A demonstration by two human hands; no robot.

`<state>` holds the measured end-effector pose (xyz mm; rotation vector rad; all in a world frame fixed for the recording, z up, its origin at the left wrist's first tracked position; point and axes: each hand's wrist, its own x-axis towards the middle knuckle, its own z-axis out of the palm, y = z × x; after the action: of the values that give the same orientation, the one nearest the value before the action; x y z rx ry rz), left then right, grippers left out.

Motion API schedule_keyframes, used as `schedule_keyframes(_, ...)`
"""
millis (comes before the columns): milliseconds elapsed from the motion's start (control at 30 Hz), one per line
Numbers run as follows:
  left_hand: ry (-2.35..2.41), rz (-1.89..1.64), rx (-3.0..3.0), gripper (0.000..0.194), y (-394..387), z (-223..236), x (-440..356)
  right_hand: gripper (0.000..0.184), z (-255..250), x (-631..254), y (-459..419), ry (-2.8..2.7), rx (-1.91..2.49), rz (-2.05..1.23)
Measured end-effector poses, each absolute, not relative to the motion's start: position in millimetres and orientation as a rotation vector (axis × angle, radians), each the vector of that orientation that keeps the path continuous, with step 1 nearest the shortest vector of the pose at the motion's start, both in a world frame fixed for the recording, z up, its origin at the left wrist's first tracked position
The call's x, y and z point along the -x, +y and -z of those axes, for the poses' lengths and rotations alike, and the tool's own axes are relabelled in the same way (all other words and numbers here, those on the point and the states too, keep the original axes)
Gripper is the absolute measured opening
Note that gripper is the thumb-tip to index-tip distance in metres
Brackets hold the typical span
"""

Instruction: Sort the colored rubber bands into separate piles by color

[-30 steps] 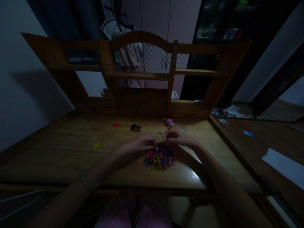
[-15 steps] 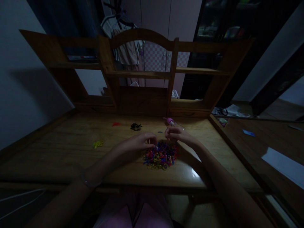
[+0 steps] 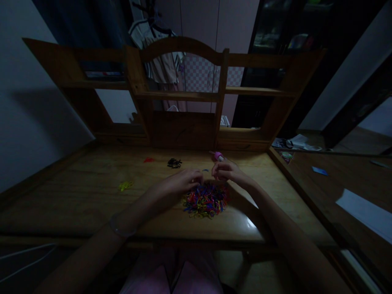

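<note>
A mixed pile of small coloured loops (image 3: 206,202), too dim to tell clips from bands, lies on the wooden desk (image 3: 92,204). My left hand (image 3: 188,179) is at the pile's upper left edge, fingers bent and thumb close to them; whatever they pinch is hidden. Just above the pile's right side, my right hand (image 3: 225,170) is curled with fingertips together, and its contents cannot be made out. Between the hands and slightly beyond them lies a small bluish group of loops (image 3: 205,170). Separate little heaps are black (image 3: 174,163), red (image 3: 148,160) and yellow (image 3: 125,186).
A pink-capped bottle or tube (image 3: 218,156) lies behind my right hand. The desk's wooden shelf unit (image 3: 183,96) rises along the back edge. On the right, a lower brown surface holds a white sheet (image 3: 364,210) and a blue card (image 3: 319,170).
My left hand's fingers have drawn closer together at the pile, where the thumb and fingers were further apart. My right hand has hardly moved. The view has shifted very slightly.
</note>
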<state>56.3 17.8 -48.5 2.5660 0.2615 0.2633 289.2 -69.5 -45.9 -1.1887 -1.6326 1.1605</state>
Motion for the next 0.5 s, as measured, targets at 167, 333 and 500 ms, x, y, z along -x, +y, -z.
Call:
schedule_keyframes(167,0.342,-0.302,-2.553,0.014,16,39,-53,0.016,44,-289,-70,-1.626,1.203,-1.173)
schedule_keyframes(333,0.349,-0.320,-2.472,0.014,18,27,-55,0.015,46,-290,-69,-1.614,1.202,-1.161)
schedule_keyframes(500,0.340,-0.299,-2.341,0.020,16,20,-57,0.018,43,-287,-71,-1.630,1.192,-1.145)
